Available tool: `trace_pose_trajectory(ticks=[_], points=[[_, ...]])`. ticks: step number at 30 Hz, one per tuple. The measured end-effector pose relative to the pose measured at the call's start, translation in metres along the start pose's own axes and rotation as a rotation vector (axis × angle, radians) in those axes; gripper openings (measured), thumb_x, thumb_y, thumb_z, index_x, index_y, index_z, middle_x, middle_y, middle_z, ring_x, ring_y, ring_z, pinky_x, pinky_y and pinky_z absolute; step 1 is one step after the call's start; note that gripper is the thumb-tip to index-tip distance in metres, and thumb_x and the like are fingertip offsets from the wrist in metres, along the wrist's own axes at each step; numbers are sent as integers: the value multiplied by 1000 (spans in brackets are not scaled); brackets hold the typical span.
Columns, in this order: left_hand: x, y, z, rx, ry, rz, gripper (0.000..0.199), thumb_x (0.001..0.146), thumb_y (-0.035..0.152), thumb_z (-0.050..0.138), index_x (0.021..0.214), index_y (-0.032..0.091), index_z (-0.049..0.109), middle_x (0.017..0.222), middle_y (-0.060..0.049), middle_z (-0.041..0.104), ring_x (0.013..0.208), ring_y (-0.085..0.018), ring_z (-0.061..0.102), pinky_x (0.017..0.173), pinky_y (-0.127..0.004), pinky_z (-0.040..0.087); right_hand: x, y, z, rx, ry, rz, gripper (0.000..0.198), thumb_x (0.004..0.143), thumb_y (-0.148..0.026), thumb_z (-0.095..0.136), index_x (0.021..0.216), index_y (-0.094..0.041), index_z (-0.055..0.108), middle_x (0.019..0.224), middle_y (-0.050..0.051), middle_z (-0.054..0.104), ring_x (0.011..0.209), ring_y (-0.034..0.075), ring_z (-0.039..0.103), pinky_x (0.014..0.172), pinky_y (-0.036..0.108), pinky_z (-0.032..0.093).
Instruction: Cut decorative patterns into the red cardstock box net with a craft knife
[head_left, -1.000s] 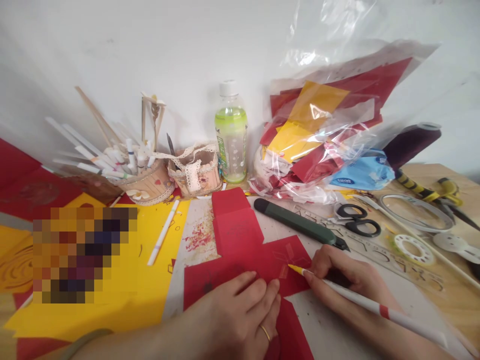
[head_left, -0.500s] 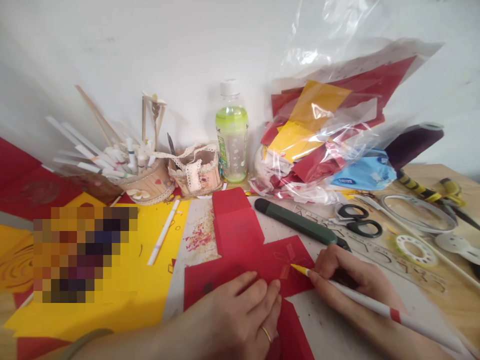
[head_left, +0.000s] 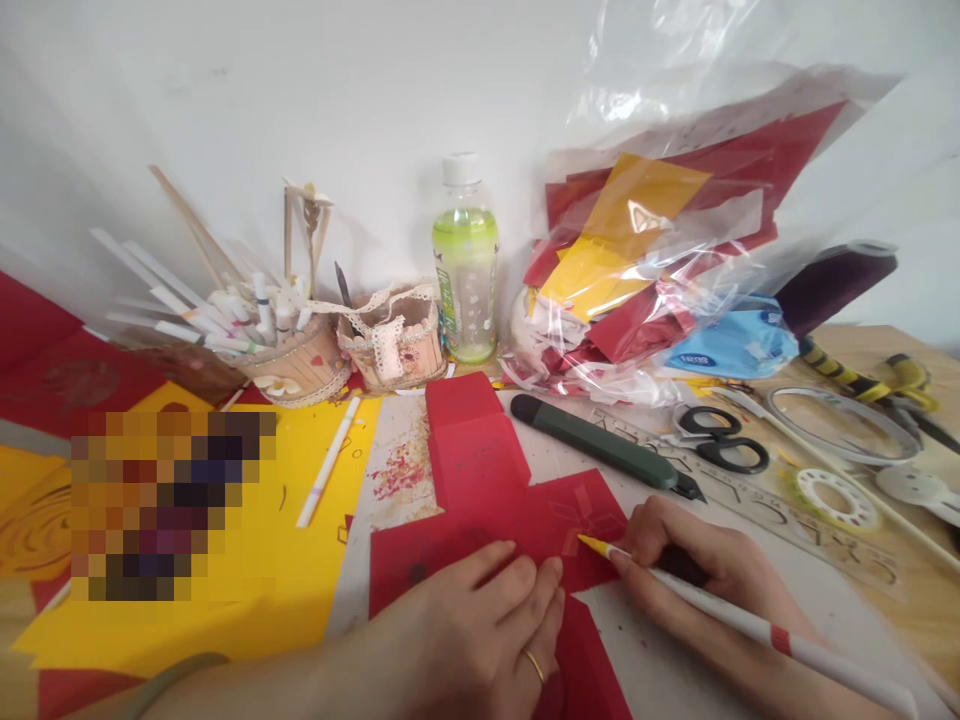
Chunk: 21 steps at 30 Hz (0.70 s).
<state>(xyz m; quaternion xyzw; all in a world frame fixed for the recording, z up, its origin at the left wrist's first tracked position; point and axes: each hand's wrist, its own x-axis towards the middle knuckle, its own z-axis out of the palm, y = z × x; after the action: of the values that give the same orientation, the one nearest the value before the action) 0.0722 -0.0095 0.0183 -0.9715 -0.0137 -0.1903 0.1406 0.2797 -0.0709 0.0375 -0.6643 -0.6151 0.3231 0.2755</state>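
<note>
A cross-shaped piece of red paper (head_left: 480,455) lies in front of me on a pale, stained sheet. My left hand (head_left: 491,620), a ring on one finger, rests flat on its lower middle, fingers stretched out and holding nothing. In my right hand (head_left: 690,570) is a white marker (head_left: 724,605) with a yellow tip and a red band, gripped like a pen. The marker's tip meets the paper's right flap at a faint petal-like pattern (head_left: 581,515). Part of the paper is hidden under my left hand.
Above my right hand lie a dark green utility knife (head_left: 592,440), a clear stencil ruler (head_left: 787,520), black-handled scissors (head_left: 724,440) and tape rolls. Yellow paper (head_left: 300,600) with a loose white marker (head_left: 328,462) is leftward. Decorated pots, a bottle (head_left: 465,270) and a plastic bag stand behind.
The marker's tip has moved slightly left and downward over the pattern, along with my right hand. My left hand stays in place on the red paper.
</note>
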Motion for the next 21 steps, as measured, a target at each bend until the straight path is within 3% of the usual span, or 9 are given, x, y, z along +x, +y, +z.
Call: trace_pose_trajectory(ticks=[13,21], points=[[0,0,-1,-9,0,-7,25,88,23,52,106,10,64,110,-7,66,95,-19,59,86,-31,45,-1,0,2,17,-38,-54,27,85,-34,45,61,-22,41,58,-2,50,54,13,45,47,23,38],[1,0,0,-10,3,-10,24,87,23,52,104,10,65,109,-7,66,95,-19,59,87,-32,45,-2,-1,-3,29,45,-32,24,85,-36,46,65,-23,47,65,0,60,61,16,56,51,25,44]])
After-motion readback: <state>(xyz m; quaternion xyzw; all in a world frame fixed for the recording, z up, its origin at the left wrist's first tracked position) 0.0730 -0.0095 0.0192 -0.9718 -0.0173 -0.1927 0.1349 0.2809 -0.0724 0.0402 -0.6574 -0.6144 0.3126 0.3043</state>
